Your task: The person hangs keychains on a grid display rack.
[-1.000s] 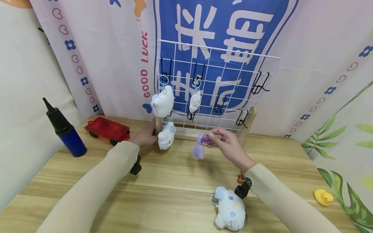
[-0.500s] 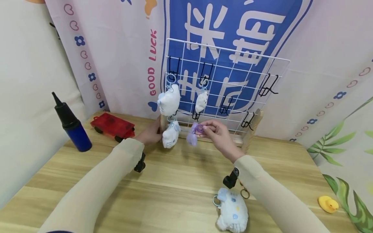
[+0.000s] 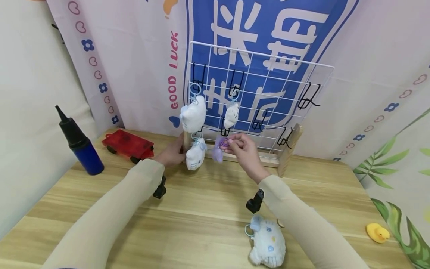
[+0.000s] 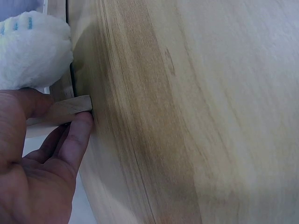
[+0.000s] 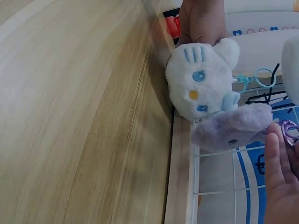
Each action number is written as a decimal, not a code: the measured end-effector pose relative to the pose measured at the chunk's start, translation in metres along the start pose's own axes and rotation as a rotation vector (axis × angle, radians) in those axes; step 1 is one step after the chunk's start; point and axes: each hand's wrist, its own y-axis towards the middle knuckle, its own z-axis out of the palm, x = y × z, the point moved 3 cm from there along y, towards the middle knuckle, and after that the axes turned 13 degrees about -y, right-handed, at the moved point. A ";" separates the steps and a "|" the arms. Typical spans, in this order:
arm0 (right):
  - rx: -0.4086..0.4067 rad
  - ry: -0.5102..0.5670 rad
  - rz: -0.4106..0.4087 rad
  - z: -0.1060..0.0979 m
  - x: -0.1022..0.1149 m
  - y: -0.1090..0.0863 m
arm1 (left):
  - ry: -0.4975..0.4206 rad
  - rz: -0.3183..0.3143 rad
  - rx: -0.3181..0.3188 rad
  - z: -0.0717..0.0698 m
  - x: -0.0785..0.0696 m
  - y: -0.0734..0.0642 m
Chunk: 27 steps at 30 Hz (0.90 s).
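Observation:
My right hand (image 3: 248,155) pinches the purple ring (image 5: 289,132) of a small purple plush keychain (image 5: 236,128), which dangles in front of the lower part of a white wire grid rack. In the head view the purple plush is just below a black hook (image 3: 225,131). My left hand (image 3: 172,154) grips the left wooden post of the rack (image 4: 70,108) between thumb and fingers. White plush keychains hang on the grid: one upper left (image 3: 194,115), one below it (image 3: 196,155), and a smaller one (image 3: 231,116) to their right.
Several black hooks on the right carry nothing. A larger white plush keychain (image 3: 267,243) lies on the wooden table (image 3: 188,224) near my right forearm. To the left are a red toy cart (image 3: 129,144) and a blue hand pump (image 3: 85,153); a yellow duck (image 3: 377,232) sits far right.
My right hand has moved left and up, bringing the purple plush keychain closer to the lower middle hook. My left hand stays on the rack's post. The head view has shifted slightly.

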 end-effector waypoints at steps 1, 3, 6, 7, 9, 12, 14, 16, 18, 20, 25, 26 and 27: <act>-0.003 -0.004 0.008 0.000 0.000 0.000 | -0.006 0.000 0.001 0.000 -0.001 0.000; -0.009 -0.022 0.012 0.000 -0.001 0.001 | -0.013 0.003 0.004 0.001 -0.002 0.000; -0.010 -0.044 0.018 0.001 -0.001 0.002 | -0.020 -0.002 0.004 0.001 -0.002 0.000; -0.010 -0.050 0.022 0.001 -0.001 0.003 | -0.016 -0.001 0.005 0.001 -0.002 0.000; -0.010 -0.054 0.031 0.001 -0.001 0.004 | -0.004 -0.003 0.003 0.000 -0.001 0.000; -0.010 -0.054 0.044 0.001 -0.001 0.005 | 0.013 -0.007 0.001 0.000 -0.001 -0.001; -0.009 -0.054 0.048 0.002 -0.001 0.006 | 0.015 -0.012 -0.003 0.000 -0.002 -0.002; -0.005 -0.052 0.051 0.001 -0.001 0.005 | 0.016 -0.012 -0.004 0.000 -0.002 -0.002; -0.002 -0.047 0.060 0.001 -0.002 0.005 | 0.016 -0.012 -0.005 0.001 -0.003 -0.002; 0.004 -0.040 0.069 0.000 -0.002 0.005 | 0.019 -0.010 -0.005 0.001 -0.004 -0.002; 0.016 -0.031 0.086 -0.004 -0.005 0.003 | 0.014 -0.014 -0.002 0.002 -0.006 -0.003; 0.018 -0.033 0.087 -0.005 -0.006 0.003 | 0.013 -0.014 -0.002 0.002 -0.006 -0.003; 0.022 -0.039 0.088 -0.006 -0.007 0.002 | 0.012 -0.010 -0.002 0.001 -0.006 -0.003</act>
